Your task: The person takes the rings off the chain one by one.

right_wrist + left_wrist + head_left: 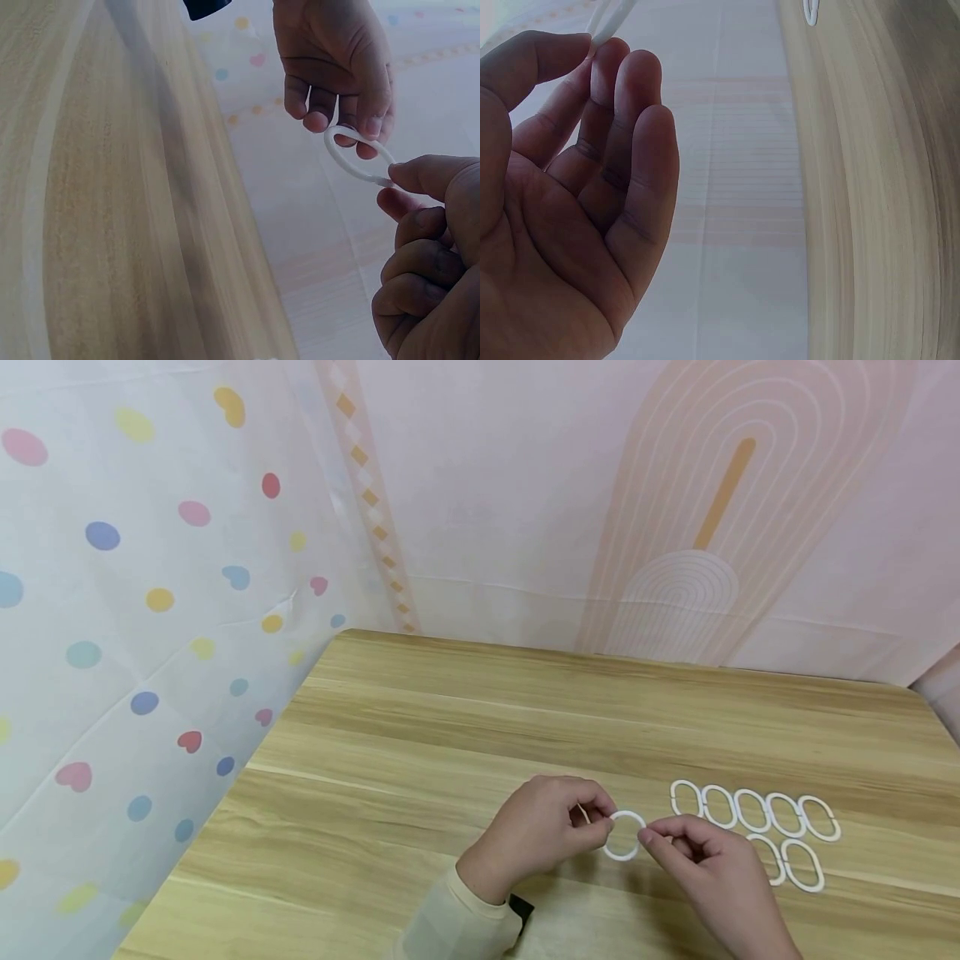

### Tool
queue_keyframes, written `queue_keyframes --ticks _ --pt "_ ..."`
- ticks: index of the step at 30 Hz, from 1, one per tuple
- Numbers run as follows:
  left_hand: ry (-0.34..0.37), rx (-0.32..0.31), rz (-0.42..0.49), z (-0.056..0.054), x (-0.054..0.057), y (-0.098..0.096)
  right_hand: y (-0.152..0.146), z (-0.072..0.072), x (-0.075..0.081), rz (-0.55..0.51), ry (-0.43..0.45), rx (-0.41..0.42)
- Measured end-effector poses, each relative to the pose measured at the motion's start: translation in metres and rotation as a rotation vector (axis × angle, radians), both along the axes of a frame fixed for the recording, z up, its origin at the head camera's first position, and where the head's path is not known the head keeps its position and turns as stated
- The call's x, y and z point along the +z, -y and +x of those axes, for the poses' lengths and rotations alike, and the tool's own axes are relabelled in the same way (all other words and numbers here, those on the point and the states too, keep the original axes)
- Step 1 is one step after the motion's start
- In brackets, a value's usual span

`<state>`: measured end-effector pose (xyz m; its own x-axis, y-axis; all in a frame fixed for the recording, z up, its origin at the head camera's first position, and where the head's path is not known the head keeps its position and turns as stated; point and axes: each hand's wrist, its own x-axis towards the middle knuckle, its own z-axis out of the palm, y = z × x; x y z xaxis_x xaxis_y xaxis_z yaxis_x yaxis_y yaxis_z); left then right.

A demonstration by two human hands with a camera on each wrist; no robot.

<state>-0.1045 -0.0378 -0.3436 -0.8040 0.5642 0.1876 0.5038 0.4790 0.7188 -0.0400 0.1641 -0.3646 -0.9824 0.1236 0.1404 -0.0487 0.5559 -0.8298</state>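
Note:
Between my two hands hangs a white oval ring (622, 858), held above the wooden table. My left hand (551, 822) pinches its left side between thumb and fingertips. The thumb and forefinger of my right hand (708, 868) pinch the opposite side. In the right wrist view the ring (337, 159) appears tilted, with the fingers of both hands on it. Only a small piece of the ring (613, 22) shows at the top of the left wrist view, at the left thumb tip.
Several white oval rings (752, 811) lie side by side in a row right of my hands. Nearer me, a second row of rings (802, 865) is partly covered by my right hand. The wooden table (420, 735) meets patterned cloth walls at its back and left edges.

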Motion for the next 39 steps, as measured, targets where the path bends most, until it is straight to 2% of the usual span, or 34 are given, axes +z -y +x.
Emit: queue_keyframes --ticks 14,22,33,39 --pt "-0.024 -0.005 -0.017 -0.001 -0.002 0.001 0.004 -0.006 0.000 0.010 -0.044 0.033" --pt "-0.031 -0.011 -0.025 -0.002 -0.002 0.001 0.007 -0.009 0.003 0.099 -0.205 0.067" --pt "-0.039 -0.014 -0.020 -0.002 -0.001 0.001 0.009 -0.014 0.004 0.317 -0.475 0.123" --pt "-0.036 -0.017 -0.035 -0.002 -0.001 0.001 0.007 -0.017 0.005 0.379 -0.551 0.142"
